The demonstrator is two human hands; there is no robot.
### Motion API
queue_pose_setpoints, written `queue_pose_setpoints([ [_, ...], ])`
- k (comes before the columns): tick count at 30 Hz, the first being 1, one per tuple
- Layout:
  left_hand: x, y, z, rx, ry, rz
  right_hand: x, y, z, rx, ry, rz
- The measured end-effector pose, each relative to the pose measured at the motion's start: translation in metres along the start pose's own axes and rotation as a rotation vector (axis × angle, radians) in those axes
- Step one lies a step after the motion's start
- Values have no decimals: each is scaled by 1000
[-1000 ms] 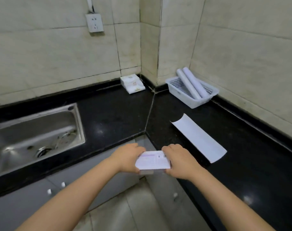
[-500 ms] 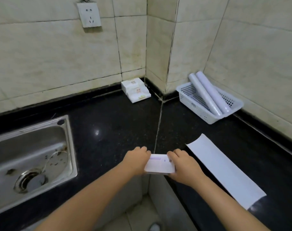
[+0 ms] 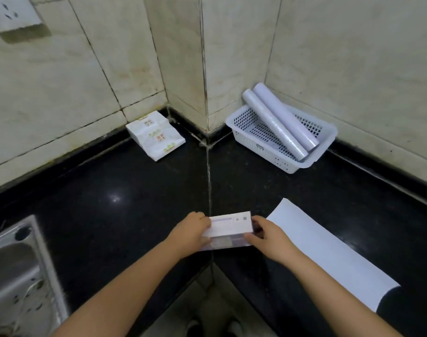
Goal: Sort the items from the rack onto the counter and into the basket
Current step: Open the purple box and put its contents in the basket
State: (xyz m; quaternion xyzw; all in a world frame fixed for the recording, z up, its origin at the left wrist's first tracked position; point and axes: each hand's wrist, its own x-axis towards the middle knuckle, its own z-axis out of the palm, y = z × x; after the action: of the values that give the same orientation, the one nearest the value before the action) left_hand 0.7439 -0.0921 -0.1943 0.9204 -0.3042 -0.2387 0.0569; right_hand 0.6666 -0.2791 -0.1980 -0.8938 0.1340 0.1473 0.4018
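The black tabletop lay open across its middle, from the sink at the left edge up to the corner of the tiled walls. Against the back wall sat a stack of tissue packs, close to the corner. Right of the corner a white basket stood against the wall, two rolls slanting out over its rim. A white sheet covered the near right stretch. Between basket and sheet a bare strip remained. Both hands, left hand and right hand, and the box they held filled the front corner edge.
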Motion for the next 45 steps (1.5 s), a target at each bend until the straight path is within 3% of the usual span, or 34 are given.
queue_pose_setpoints([
  [5,6,-9,3,0,-36,27,6,-9,3,68,72,123],
  [10,5,-23,9,-26,-29,21,5,-28,11,185,178,60],
  [15,4,-33,8,-109,-44,35,2,-42,15,280,209,123],
  [24,-2,-34,3,-106,-23,39,-7,-56,0,40,118,127],
  [32,-4,-34,1,-95,-49,62,-12,-57,-4,190,23,173],
  [45,-4,-35,-1,-83,-26,53,-1,-64,-9,72,16,191],
])
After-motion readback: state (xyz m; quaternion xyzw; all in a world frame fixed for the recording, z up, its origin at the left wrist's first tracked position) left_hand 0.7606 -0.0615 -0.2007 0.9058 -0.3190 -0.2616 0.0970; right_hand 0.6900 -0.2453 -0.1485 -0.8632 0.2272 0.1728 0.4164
